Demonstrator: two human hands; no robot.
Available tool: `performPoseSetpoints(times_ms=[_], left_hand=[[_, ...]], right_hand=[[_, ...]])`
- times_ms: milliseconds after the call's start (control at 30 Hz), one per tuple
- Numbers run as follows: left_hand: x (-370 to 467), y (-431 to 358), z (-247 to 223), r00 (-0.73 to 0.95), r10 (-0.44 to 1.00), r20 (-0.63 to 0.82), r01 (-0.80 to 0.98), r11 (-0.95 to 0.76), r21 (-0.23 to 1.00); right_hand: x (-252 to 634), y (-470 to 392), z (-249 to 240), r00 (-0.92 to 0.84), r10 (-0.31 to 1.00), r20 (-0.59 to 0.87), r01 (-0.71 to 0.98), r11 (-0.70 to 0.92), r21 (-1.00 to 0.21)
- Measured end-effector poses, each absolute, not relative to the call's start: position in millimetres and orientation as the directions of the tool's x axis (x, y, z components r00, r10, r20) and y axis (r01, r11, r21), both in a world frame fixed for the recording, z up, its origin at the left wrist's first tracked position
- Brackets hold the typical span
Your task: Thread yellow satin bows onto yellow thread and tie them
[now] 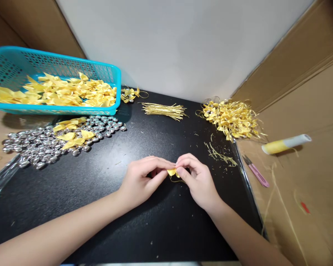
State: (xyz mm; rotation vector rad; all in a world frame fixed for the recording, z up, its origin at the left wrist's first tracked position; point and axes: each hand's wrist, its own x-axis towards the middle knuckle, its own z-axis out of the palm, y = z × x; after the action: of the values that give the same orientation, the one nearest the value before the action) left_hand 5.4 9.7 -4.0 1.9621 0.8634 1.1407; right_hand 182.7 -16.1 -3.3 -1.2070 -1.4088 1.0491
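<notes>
Near the middle of the black tabletop, my left hand (145,177) and my right hand (197,179) meet with their fingertips pinched together. Between them shows a small yellow ribbon bow (172,172), partly covered by the fingers. A thin gold cord loop (177,181) hangs just below the bow. Both hands are closed on the bow, thumbs toward me. Whether a bell sits under the fingers is hidden. Beyond the hands lies a bundle of cut gold cords (165,111).
At the back left, a turquoise basket (118,88) holds yellow bows. Silver bells (41,144) spread before it, several bows on top. A pile of bows with gold loops (233,118) sits back right. Cord scraps (220,155), pink-handled snips (256,171) and a ribbon-wrapped tube (285,144) lie rightward.
</notes>
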Motion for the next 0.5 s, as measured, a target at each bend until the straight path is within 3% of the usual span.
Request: performPoseSetpoints(times_ms=[267,400,500], left_hand=[[10.4,11.8,-2.1,0.375,0.917,0.138,0.218,-0.232,0.948],[11.8,12.5,-3.9,0.33,0.943,0.05,0.155,-0.106,0.982],[11.7,13.1,-4.7,0.319,0.944,0.09,0.17,-0.151,0.974]], right_hand=[[183.5,-11.0,-3.6,0.027,0.997,-0.067,-0.146,-0.062,-0.987],[183.2,-10.5,-2.7,-0.048,0.991,-0.125,-0.166,-0.131,-0.977],[182.3,-10.3,-2.9,-0.025,0.996,-0.083,-0.13,-0.086,-0.988]])
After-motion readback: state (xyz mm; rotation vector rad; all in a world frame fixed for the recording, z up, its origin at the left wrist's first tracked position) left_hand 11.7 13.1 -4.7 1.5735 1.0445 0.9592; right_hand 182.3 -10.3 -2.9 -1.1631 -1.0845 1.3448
